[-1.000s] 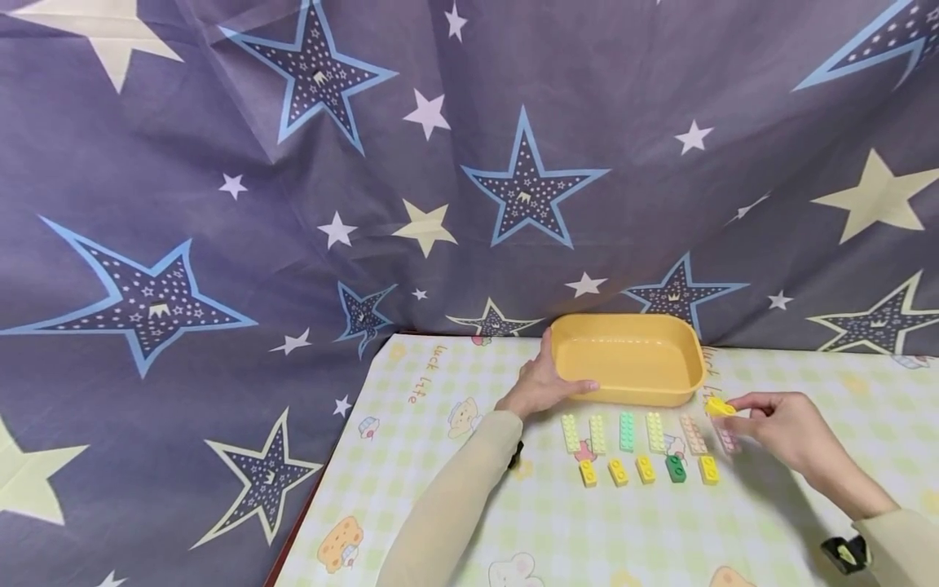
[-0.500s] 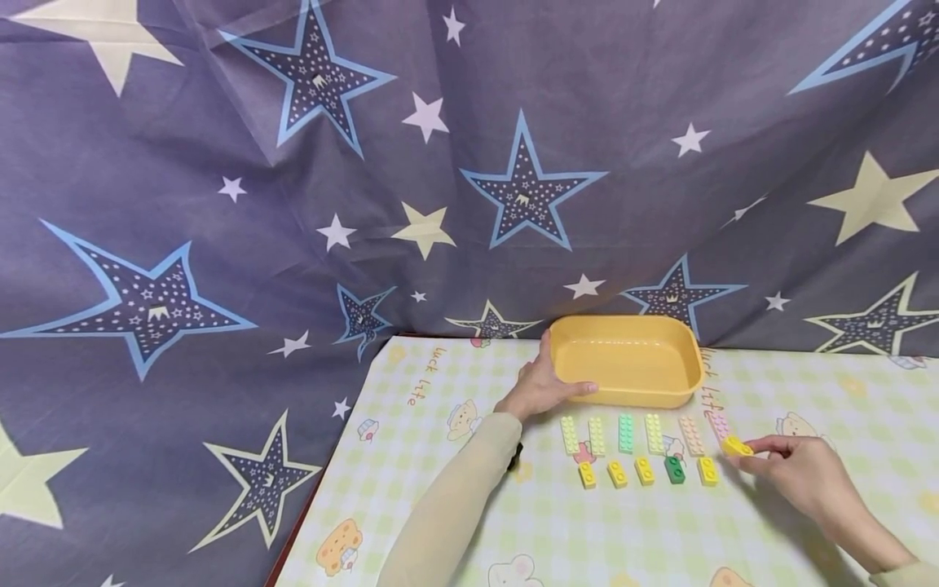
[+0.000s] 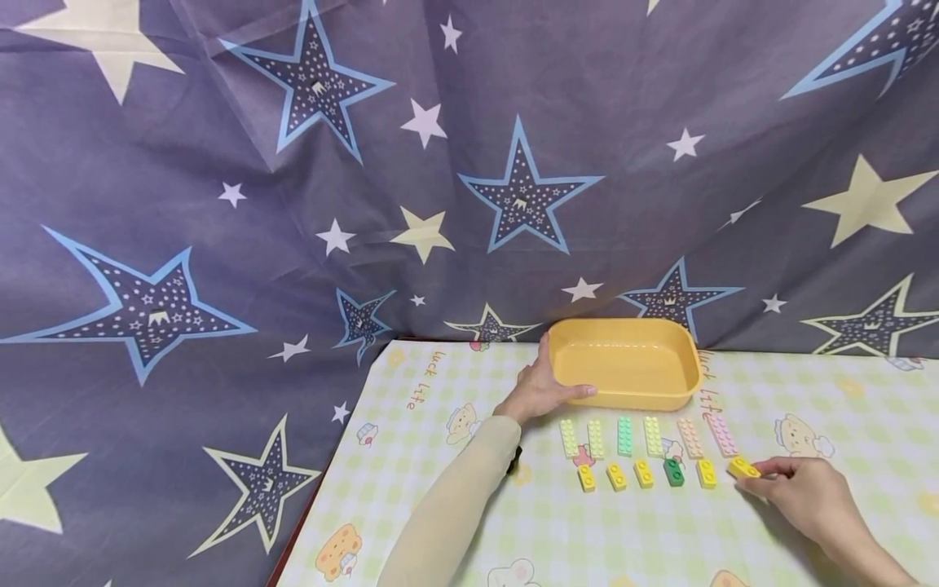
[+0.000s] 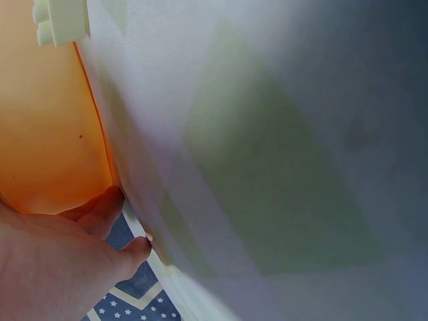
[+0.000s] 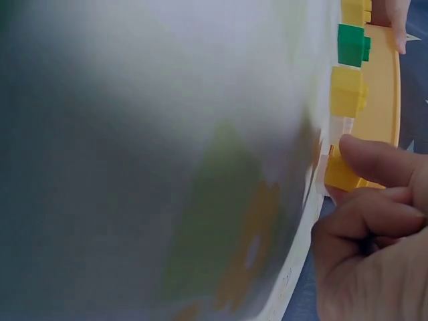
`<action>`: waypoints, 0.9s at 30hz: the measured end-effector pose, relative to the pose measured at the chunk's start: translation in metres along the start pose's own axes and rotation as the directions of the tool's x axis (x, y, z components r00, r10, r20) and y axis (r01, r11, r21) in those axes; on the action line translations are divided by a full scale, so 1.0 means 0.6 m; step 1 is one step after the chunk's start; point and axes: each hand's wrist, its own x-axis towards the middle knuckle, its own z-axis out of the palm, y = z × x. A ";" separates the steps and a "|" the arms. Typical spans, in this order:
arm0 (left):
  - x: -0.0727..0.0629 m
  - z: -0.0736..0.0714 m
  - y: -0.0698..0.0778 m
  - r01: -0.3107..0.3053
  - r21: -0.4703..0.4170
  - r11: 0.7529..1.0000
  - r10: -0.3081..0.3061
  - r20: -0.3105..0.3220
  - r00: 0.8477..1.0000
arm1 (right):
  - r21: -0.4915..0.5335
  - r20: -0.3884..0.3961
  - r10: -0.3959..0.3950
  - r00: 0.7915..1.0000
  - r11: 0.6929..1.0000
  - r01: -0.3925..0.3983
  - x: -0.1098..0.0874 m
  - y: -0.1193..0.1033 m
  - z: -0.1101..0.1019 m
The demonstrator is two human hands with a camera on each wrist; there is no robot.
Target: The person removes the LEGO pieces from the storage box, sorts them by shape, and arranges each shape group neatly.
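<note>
In the head view my right hand (image 3: 807,497) pinches a small yellow toy brick (image 3: 743,467) between thumb and fingers, low at the right end of a front row. That row holds several small bricks, among them a dark green brick (image 3: 673,472) and a yellow brick (image 3: 706,474). Behind it lies a row of longer studded bricks, with a pink brick (image 3: 722,436) at its right end and a mint green brick (image 3: 624,436). My left hand (image 3: 539,390) holds the left front corner of a yellow basin (image 3: 638,401), thumb along its front wall.
A checked, patterned cloth (image 3: 455,481) covers the table. Behind the basin hangs a dark star-printed curtain (image 3: 411,187). Also in the back row are pale yellow bricks, including one pale yellow brick (image 3: 569,439), and a peach brick (image 3: 689,439).
My right hand has brought the yellow brick down and toward me, from beside the basin past the pink brick to the front row's right end. My left hand stays at the basin.
</note>
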 end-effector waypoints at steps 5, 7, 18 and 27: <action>-0.001 -0.001 0.000 0.006 -0.002 1.000 -0.006 0.000 1.000 | -0.023 -0.013 0.018 1.000 1.000 -0.018 -0.002 -0.004 0.005; 0.000 0.000 0.000 0.009 0.001 1.000 -0.009 -0.002 1.000 | -0.044 -0.017 0.018 1.000 0.999 -0.019 -0.003 -0.007 0.007; 0.002 0.002 -0.001 0.021 -0.001 1.000 -0.021 -0.002 1.000 | -0.202 -0.065 -0.113 0.991 0.975 0.098 -0.009 -0.029 0.020; 0.000 0.001 0.001 0.025 -0.009 1.000 -0.025 -0.005 1.000 | -0.267 -0.024 -0.081 0.996 0.961 0.072 -0.009 -0.035 0.024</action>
